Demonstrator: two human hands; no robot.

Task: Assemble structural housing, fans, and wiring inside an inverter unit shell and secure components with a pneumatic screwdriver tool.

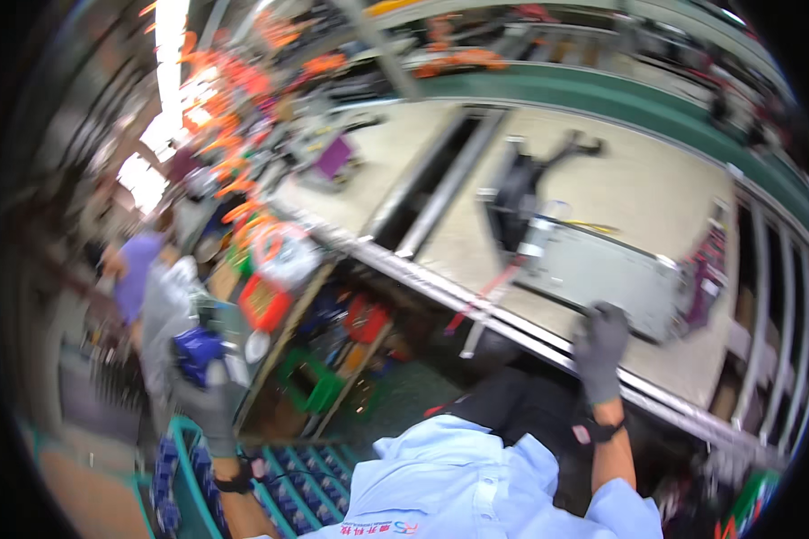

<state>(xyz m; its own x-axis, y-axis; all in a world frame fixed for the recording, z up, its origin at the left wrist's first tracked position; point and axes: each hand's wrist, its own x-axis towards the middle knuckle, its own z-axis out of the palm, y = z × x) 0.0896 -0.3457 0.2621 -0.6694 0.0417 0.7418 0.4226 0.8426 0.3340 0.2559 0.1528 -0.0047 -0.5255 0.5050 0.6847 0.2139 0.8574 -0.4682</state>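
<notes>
My left hand (205, 404), in a grey glove, reaches out at the left, above a teal crate. Its fingers are closed on a blue part (198, 352), blurred, whose exact kind I cannot make out. On the workbench lies a flat grey metal panel (602, 269), with a maroon-coloured piece (706, 269) at its right end and a black bracket-like part (517, 193) beyond its left end. At the panel's near edge is my right hand (600, 355), gloved in grey, with fingers bent; blur hides whether they grip the panel.
The teal crate (184, 431) holds rows of blue parts. Red bins (265, 304) and a green bin (313, 382) stand left of the bench, near a clear plastic bag (283, 251). Orange coiled hoses (234, 171) hang behind. Metal rails (449, 184) cross the workbench (368, 193).
</notes>
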